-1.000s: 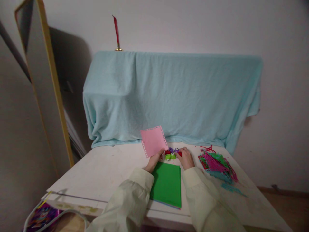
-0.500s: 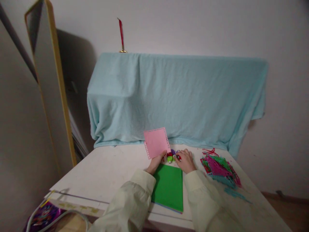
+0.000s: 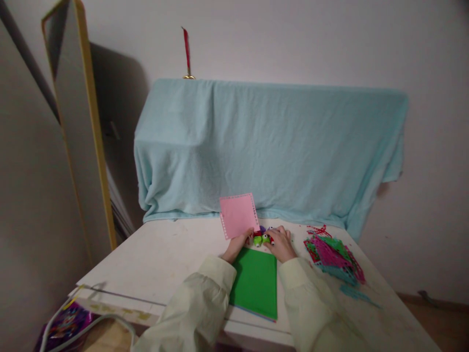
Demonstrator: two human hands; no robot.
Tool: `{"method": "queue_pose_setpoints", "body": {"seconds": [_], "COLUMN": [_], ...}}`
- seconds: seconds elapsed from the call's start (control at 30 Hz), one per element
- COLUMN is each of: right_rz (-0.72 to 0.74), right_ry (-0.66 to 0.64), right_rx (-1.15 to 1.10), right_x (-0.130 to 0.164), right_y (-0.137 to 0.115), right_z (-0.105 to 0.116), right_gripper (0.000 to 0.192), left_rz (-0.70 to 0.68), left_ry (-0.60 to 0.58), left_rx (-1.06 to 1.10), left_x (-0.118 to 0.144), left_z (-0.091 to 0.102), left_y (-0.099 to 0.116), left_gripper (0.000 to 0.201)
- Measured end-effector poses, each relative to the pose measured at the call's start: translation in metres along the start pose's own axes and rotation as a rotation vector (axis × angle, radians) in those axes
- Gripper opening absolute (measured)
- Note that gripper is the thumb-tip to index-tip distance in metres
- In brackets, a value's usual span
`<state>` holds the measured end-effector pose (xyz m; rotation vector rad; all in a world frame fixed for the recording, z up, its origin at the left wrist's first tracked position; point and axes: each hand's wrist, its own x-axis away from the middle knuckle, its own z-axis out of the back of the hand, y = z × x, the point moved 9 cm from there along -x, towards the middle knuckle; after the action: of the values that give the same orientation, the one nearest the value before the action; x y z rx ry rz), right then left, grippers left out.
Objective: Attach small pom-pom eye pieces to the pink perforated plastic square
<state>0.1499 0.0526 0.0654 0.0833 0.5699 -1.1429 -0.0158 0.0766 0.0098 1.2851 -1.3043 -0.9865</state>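
Note:
Between thumb and fingers, my left hand [image 3: 238,245] holds a pink sheet [image 3: 239,215] with small cut notches along its edges, tilted up off the table. My right hand [image 3: 281,244] is bent over a cluster of small coloured craft punches [image 3: 258,241], green, red and purple with white round spots. Its fingertips touch the right part of that cluster; whether they grip one piece is hidden. Below both hands lies a stack of coloured sheets [image 3: 255,283], green on top.
To the right lies a heap of punched-out paper scraps [image 3: 333,256] in pink, green, red and blue. A light blue cloth [image 3: 271,151] hangs behind the white table [image 3: 161,259]. A framed mirror [image 3: 78,122] leans at left, and a white cable [image 3: 110,320] runs by the front left corner.
The fingers of my right hand have shifted slightly over the small coloured pieces. The pink sheet stays in my left hand, almost unmoved. The camera view has shifted a little.

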Motion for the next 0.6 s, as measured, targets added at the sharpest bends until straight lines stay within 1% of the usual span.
{"method": "queue_pose_setpoints", "body": {"seconds": [0.2, 0.37, 0.47, 0.6], "right_rz": [0.004, -0.05, -0.101, -0.127], "right_ry": [0.034, 0.157, 0.22, 0.228], "right_rx": [-0.001, 0.009, 0.013, -0.045], "right_x": [-0.002, -0.003, -0.003, -0.003], "right_y": [0.0, 0.003, 0.01, 0.015], "right_z": [0.001, 0.014, 0.019, 0.016], "right_gripper": [0.014, 0.01, 0.01, 0.013], "left_rz": [0.026, -0.002, 0.015, 0.044], "left_ry": [-0.022, -0.013, -0.025, -0.028], "left_rx": [-0.071, -0.08, -0.097, -0.131], "left_x": [-0.001, -0.001, -0.001, 0.001], "left_z": [-0.002, -0.003, -0.004, -0.003], "left_y": [-0.001, 0.001, 0.001, 0.001], "left_gripper": [0.048, 0.053, 0.054, 0.055]}}
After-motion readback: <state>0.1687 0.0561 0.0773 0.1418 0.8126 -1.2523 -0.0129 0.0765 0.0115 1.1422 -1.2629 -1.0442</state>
